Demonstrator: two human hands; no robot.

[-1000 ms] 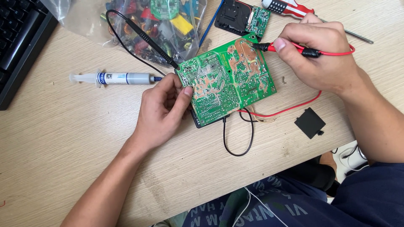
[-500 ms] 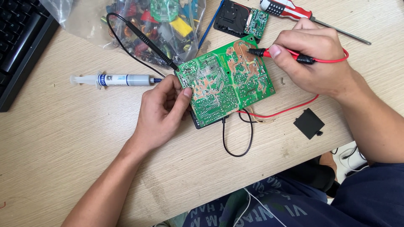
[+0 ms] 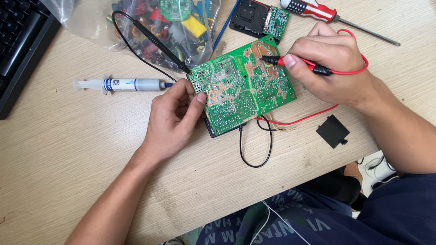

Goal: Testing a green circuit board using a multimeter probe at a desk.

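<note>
Probing under way on a green circuit board, both test leads set to its solder side.

Keyboard (image 3: 18,50) sits at the far left edge of the wooden desk (image 3: 68,172); beside it lies a syringe of grey paste (image 3: 120,84); the left hand (image 3: 175,120) pinches the green circuit board (image 3: 240,86) by its near-left edge, fingers curled shut on it, with the black probe (image 3: 161,45) tip resting at the board's corner; the right hand (image 3: 329,68) grips the red probe (image 3: 297,63) pen-fashion, tip touching the copper upper area; by my judgement the checking is midway, nothing removed yet; a screwdriver (image 3: 318,11) lies beyond, untouched.
</note>
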